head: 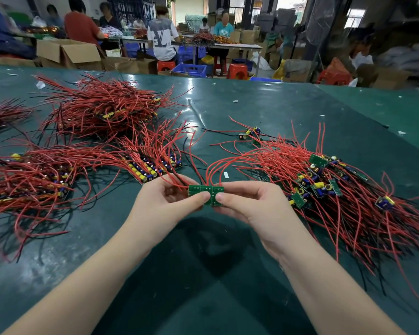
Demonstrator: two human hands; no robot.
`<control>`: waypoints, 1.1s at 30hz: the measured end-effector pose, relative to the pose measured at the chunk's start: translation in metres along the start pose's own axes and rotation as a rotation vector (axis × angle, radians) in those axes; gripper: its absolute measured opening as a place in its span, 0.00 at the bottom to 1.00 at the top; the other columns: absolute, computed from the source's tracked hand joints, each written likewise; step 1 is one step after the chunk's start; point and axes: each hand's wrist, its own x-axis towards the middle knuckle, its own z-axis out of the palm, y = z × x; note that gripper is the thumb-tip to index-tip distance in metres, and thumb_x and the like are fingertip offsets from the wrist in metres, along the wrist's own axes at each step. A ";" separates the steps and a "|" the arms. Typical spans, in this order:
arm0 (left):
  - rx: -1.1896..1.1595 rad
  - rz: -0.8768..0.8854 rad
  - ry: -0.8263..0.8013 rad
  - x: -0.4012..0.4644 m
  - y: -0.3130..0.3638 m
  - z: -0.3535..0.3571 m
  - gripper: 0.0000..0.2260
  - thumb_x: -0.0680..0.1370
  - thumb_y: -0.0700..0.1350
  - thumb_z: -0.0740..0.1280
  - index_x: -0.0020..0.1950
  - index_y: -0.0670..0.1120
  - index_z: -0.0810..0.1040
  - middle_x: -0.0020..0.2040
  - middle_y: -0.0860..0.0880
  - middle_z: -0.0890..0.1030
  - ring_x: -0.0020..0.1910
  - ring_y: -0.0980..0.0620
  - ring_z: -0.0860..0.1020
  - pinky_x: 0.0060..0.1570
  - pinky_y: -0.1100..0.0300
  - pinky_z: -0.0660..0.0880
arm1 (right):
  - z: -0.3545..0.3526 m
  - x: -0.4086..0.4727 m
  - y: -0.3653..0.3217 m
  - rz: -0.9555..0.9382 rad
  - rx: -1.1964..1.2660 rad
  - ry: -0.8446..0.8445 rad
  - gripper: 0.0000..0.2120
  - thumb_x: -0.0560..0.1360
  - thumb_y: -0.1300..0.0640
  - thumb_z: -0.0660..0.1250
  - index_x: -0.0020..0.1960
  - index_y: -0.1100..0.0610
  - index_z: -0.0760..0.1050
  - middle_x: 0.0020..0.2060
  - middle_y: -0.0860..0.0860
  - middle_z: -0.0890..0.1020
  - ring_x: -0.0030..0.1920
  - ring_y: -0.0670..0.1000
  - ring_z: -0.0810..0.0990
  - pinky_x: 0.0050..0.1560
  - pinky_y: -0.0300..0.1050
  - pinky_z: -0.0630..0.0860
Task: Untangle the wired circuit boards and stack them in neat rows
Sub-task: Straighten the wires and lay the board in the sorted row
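Note:
A few small green circuit boards [205, 190] are held side by side above the green table [203, 262], their red wires arching up and away. My left hand [165, 201] pinches their left end. My right hand [247, 201] pinches their right end. A tangled heap of boards with red and black wires [336, 189] lies to the right. A neat row of stacked boards [150, 170] with yellow and blue capacitors sits just left of my hands.
More wired bundles lie at the left [34, 182] and at the far left-centre [102, 107]. A few loose boards [250, 134] rest beyond my hands. Behind the table, people sit at benches among cardboard boxes [68, 54] and blue crates [191, 68].

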 end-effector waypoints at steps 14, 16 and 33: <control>0.264 0.105 0.140 -0.002 0.000 0.006 0.10 0.61 0.48 0.75 0.36 0.48 0.77 0.35 0.47 0.83 0.39 0.42 0.82 0.45 0.48 0.78 | 0.011 -0.001 0.009 -0.040 -0.069 0.131 0.14 0.69 0.72 0.72 0.33 0.55 0.82 0.34 0.54 0.86 0.37 0.51 0.84 0.41 0.42 0.82; 0.286 0.114 0.153 -0.002 -0.001 0.006 0.10 0.62 0.48 0.75 0.36 0.48 0.77 0.34 0.49 0.83 0.37 0.44 0.82 0.42 0.52 0.77 | 0.011 -0.001 0.010 -0.036 -0.070 0.133 0.14 0.69 0.72 0.72 0.33 0.55 0.83 0.35 0.55 0.86 0.38 0.53 0.84 0.42 0.42 0.82; 0.299 0.100 0.184 -0.002 -0.005 0.008 0.09 0.61 0.49 0.74 0.34 0.48 0.75 0.31 0.49 0.82 0.36 0.44 0.82 0.41 0.50 0.78 | 0.012 -0.001 0.010 -0.052 -0.074 0.143 0.13 0.69 0.73 0.72 0.35 0.56 0.82 0.35 0.54 0.86 0.38 0.53 0.85 0.44 0.43 0.83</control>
